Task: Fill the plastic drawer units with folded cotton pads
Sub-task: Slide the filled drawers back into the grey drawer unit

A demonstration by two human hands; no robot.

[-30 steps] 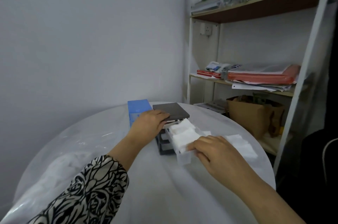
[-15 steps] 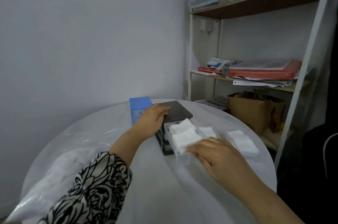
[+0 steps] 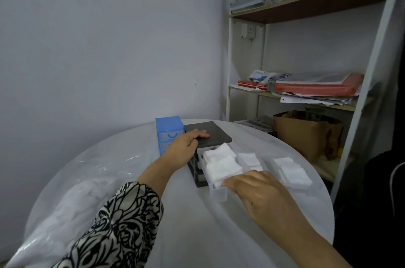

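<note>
A person's left hand (image 3: 186,147) lies flat, steadying the dark drawer unit (image 3: 208,136); right hand (image 3: 260,189), fingers extended, presses the open drawer (image 3: 218,193) heaped with folded cotton pads (image 3: 221,162), which could snag on closing.

Dark grey drawer unit (image 3: 208,134) upright on round table, flat top, several drawers stacked. Top clear drawer (image 3: 217,191) pulled well out toward camera, packed with folded white cotton pads (image 3: 221,163) in two rows. Blue drawer unit (image 3: 169,131) just beside grey one, on its left, drawers shut. More white pads (image 3: 291,172) stacked loose on table, right of open drawer.
</note>
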